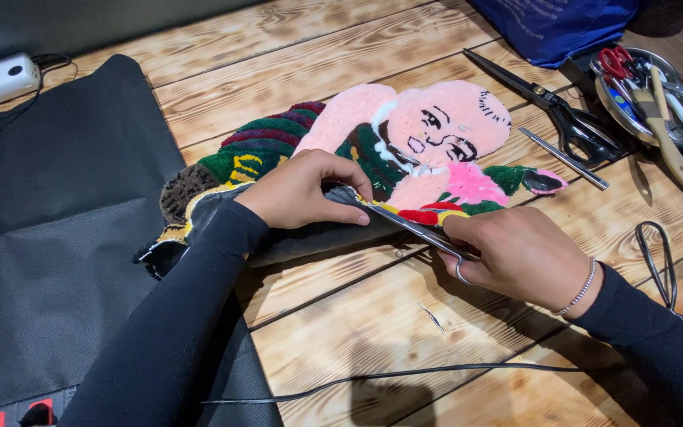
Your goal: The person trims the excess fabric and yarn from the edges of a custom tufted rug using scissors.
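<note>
Head view: tufted rug (405,146), pink face figure with green and red stripes, lies on the wooden bench (341,332). Left hand (306,190) presses down on the rug's lower edge, fingers curled over the grey backing fabric (302,237) folded out below the rug. Right hand (515,257) is closed around small scissors (424,231), blades lying along the rug's bottom edge, tip just beside the left fingers. Black mat (49,237) left of the rug, partly under it. Big black scissors (555,111) right of the rug, a metal rod (567,158) near them. Round metal tray (650,95) of tools further right of the rug. Black cable (405,372) runs across the bench below the rug. Blue bag (555,28) above the rug.
</note>
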